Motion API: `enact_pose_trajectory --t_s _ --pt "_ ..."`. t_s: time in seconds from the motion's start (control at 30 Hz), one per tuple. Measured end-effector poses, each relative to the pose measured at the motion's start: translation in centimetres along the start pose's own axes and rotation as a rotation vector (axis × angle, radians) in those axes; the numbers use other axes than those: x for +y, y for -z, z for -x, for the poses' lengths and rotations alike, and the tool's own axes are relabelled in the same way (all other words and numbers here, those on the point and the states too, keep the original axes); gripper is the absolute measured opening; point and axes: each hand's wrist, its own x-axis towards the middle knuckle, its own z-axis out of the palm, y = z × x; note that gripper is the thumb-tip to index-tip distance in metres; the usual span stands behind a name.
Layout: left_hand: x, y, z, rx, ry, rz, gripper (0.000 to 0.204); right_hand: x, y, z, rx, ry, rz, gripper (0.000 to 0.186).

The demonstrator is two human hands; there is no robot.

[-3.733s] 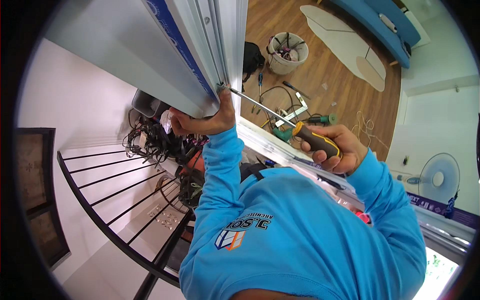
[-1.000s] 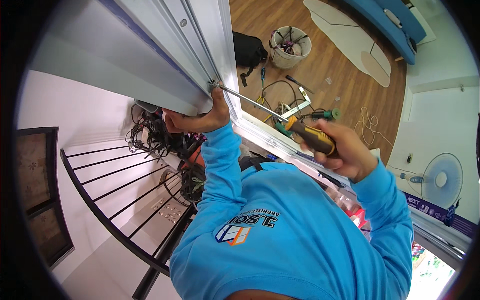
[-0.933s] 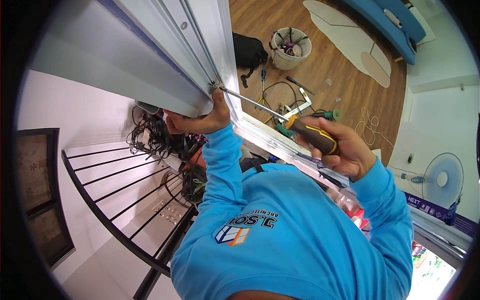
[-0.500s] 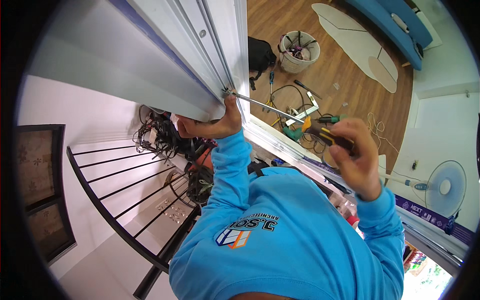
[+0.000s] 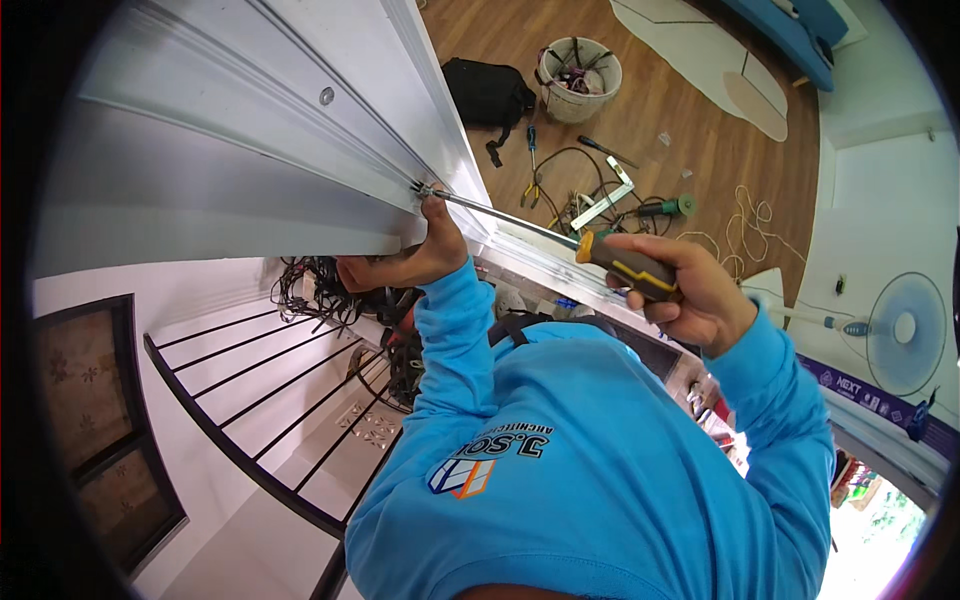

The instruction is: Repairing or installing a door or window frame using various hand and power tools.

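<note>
My right hand [image 5: 690, 290] is wrapped around the grey and yellow handle of a long screwdriver [image 5: 628, 270]. Its steel shaft runs left to a small metal fitting [image 5: 424, 189] in the channel of a white metal frame [image 5: 330, 170]. Close by the shaft's tip, my left hand [image 5: 425, 252] has its thumb raised against the fitting. The other left fingers bend around the lower edge of the frame, partly hidden behind it.
On the wooden floor lie a black bag [image 5: 487, 95], a white basket [image 5: 580, 80], another screwdriver [image 5: 532, 142], a white square [image 5: 605, 200] and cables. A fan [image 5: 905, 328] stands right. Black railing [image 5: 240, 468] and a cable heap [image 5: 310, 293] are at left.
The view has shifted, and the frame appears more tilted. My right fingers have changed position on the screwdriver handle, which now shows more fully. My left thumb stays at the fitting.
</note>
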Motion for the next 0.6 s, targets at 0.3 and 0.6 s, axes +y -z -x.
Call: enact_pose_trajectory --t_s 0.3,0.6 --pt "0.3 0.2 0.1 0.065 0.077 0.173 0.095 0.8 -0.9 2.1 0.096 0.174 0.256 0.038" --pt "0.0 0.5 -0.2 0.051 -0.060 -0.009 0.088 2.8 -0.8 0.3 0.218 0.223 0.204 0.033"
